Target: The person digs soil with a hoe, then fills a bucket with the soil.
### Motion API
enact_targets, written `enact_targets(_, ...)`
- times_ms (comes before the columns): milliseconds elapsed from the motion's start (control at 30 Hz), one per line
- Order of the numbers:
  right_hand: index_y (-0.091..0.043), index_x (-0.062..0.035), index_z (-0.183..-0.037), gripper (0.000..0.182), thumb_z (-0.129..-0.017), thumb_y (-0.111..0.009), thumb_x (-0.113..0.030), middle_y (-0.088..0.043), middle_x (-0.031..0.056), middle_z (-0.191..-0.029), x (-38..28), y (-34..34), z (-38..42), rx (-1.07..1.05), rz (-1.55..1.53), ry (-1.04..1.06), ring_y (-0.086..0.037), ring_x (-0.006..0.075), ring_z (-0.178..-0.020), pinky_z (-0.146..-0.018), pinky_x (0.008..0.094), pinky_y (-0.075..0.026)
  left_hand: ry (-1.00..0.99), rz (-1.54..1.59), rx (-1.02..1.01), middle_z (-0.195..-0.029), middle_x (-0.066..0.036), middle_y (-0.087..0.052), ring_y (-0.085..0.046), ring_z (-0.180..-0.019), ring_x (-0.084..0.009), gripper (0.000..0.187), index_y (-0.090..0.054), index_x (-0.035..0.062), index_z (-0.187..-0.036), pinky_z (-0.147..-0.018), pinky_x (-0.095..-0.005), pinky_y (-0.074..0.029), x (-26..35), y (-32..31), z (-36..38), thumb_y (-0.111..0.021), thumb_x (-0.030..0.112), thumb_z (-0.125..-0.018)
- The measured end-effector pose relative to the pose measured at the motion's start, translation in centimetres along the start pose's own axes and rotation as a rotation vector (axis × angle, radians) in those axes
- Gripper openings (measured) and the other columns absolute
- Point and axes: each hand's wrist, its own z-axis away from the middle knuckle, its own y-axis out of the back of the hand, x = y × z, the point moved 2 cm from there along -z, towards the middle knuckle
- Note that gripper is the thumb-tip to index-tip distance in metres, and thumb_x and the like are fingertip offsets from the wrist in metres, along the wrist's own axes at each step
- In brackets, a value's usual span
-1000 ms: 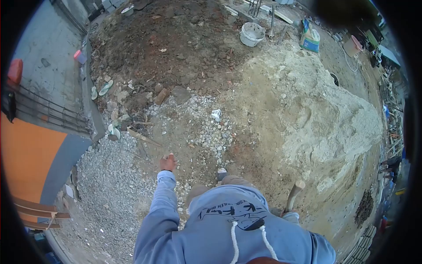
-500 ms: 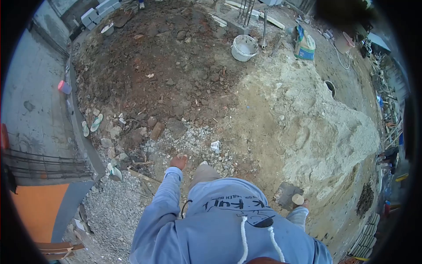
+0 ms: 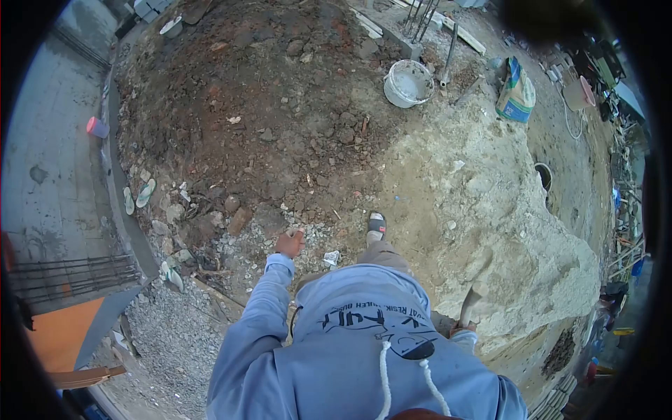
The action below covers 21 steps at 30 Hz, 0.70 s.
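My left hand (image 3: 290, 243) hangs in front of me over the gravel, its fingers curled closed; whatever may be in it is too small to make out. At the lower right, my right hand (image 3: 463, 327) is closed on a trowel (image 3: 471, 302), whose blade points up and away from me. The blade's far part looks smeared. My foot in a dark sandal (image 3: 376, 224) is on the ground between the gravel and the pale sand. A crumpled white scrap (image 3: 332, 258) lies beside my left hand.
Dark soil (image 3: 245, 91) spreads ahead, with pale sand (image 3: 504, 238) to the right. Beyond are a white bucket (image 3: 408, 84), a blue and green sack (image 3: 516, 98) and a pink bucket (image 3: 579, 94). Rebar (image 3: 70, 274) and an orange panel (image 3: 66, 334) stand at the left.
A sandalled foot has come into view ahead of me. The trowel has turned in my right hand, showing a narrower blade. The bucket and sack have shifted right in the view.
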Motion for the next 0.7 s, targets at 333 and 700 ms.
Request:
enact_targets(333,-0.053,-0.0115,-0.084,0.015,-0.076,-0.053,-0.024,-0.058,0.0073,-0.080,-3.1,-41.3,3.0,-0.344,0.333,0.184,-0.057,0.0265,-0.074,-0.073,0.0448,-0.048,0.101,0.022,-0.195,-0.092,-0.006,-0.061,-0.057,-0.079,-0.0126,0.047,-0.054,0.0050,-0.113,-0.067,-0.0282,-0.047,21.1,-17.1,0.0,-0.051,0.045,-0.087)
enact_targets(700,-0.052,0.0066,-0.086,0.028,-0.065,-0.063,-0.009,-0.055,0.0145,-0.074,10.7,-77.2,23.7,-0.678,0.532,0.504,-0.056,0.0254,-0.055,-0.048,0.0379,-0.048,-0.227,-0.709,-0.522,-0.105,-0.028,-0.055,-0.054,-0.101,-0.0376,0.083,-0.036,-0.0073,-0.126,-0.087,-0.0375,-0.042,35.8,-23.8,-10.1,-0.060,0.051,-0.073)
